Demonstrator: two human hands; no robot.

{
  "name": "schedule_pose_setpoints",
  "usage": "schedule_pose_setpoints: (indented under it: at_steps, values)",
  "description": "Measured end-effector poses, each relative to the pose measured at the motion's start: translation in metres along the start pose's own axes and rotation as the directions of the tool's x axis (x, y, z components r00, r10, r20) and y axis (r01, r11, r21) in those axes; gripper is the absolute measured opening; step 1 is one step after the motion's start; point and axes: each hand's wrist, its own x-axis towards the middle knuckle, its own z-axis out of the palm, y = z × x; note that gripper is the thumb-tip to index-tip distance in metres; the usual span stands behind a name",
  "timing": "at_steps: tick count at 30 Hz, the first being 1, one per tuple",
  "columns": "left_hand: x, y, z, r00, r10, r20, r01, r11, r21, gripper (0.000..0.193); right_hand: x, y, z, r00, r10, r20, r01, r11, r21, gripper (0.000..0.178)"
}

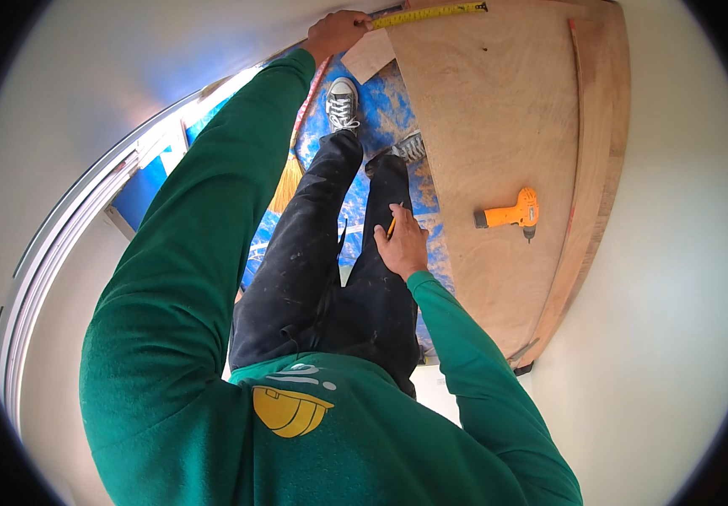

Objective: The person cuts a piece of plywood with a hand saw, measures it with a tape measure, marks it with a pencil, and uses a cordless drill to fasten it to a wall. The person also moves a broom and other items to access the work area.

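Note:
My left hand (337, 35) reaches to the top of the view, closed on a tape measure whose yellow blade (431, 13) runs out to the right over the far edge of a plywood sheet (499, 118). The case is hidden by my fingers. Above my right thigh, my right hand (406, 249) is closed around a pencil (392, 224). On the plywood to the right lies an orange cordless drill (515, 211), apart from both hands.
A blue floor covering (389, 101) with brown dust is underfoot. Left of my legs lies a straw broom (286, 185). A small wood offcut (370, 56) rests beside the plywood. One long wooden board (596, 152) borders the sheet by the right wall (676, 253). A white-framed opening (69, 228) curves along the left.

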Motion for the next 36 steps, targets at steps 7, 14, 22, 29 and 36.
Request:
schedule_pose_setpoints:
  at_steps: [7,14,22,29,36]
  values:
    - [0.025,-0.011,0.000,0.995,0.074,0.064,-0.060,0.979,-0.192,0.041,0.006,-0.001,-0.001,1.000,-0.008,0.006,0.008,1.000,0.010,0.060]
    - [0.019,-0.005,-0.001,0.998,0.062,0.003,-0.062,0.997,-0.042,0.043,0.011,-0.007,-0.004,0.999,0.012,0.045,-0.012,1.000,0.002,0.059]
    - [0.020,-0.008,-0.002,0.998,0.061,0.009,-0.060,0.994,-0.093,0.043,0.019,-0.010,0.000,0.996,0.033,0.079,-0.029,0.999,-0.041,0.059]
    - [0.022,-0.004,-0.009,0.998,0.069,-0.002,-0.069,0.996,-0.057,0.042,0.019,-0.021,0.004,0.999,0.007,0.048,-0.005,1.000,-0.031,0.060]
    - [0.023,-0.013,-0.005,0.998,0.008,0.055,-0.003,0.996,-0.092,0.039,0.012,-0.028,0.006,0.998,0.021,0.053,-0.020,0.999,-0.032,0.059]
